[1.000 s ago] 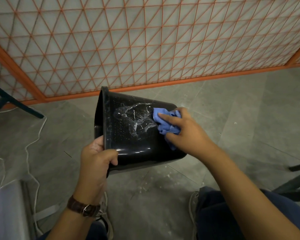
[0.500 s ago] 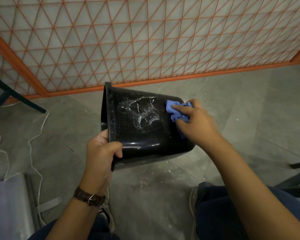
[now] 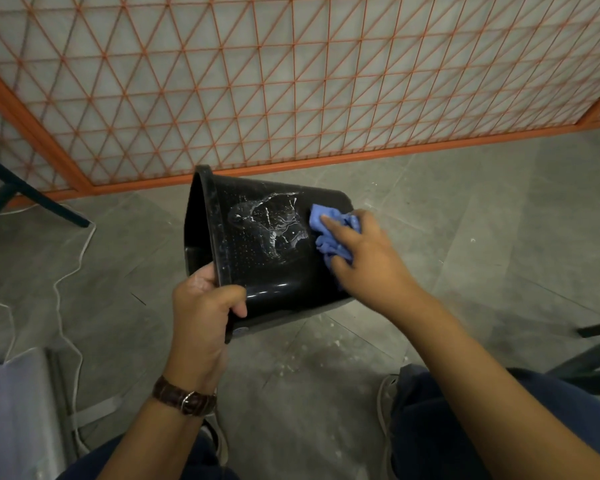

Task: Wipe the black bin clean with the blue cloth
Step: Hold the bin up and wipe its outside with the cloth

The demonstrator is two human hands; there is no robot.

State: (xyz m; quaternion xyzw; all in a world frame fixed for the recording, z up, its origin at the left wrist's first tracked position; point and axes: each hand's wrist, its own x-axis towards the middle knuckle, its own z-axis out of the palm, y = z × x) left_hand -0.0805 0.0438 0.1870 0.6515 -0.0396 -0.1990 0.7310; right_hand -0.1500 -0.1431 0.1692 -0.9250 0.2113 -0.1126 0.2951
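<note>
The black bin point(image 3: 271, 271) is held on its side above the floor, its mouth facing left and its base to the right. White wet streaks and droplets mark its upper side. My left hand point(image 3: 203, 303) grips the rim at the lower left, thumb on the outside. A bunched blue cloth point(image 3: 321, 225) lies against the bin's side near the base. My right hand point(image 3: 361, 252) holds the cloth and presses it onto the bin, index finger stretched over it.
An orange metal grid panel point(image 3: 291, 81) stands behind the bin. A dark table leg point(image 3: 32, 195) and a white cable point(image 3: 66, 271) lie at the left, a grey box point(image 3: 14, 410) at lower left, dark furniture legs point(image 3: 596, 341) at right. The grey tiled floor shows white specks.
My right hand and the cloth slid right toward the bin's base, then came slightly back left. My left hand kept its grip on the rim.
</note>
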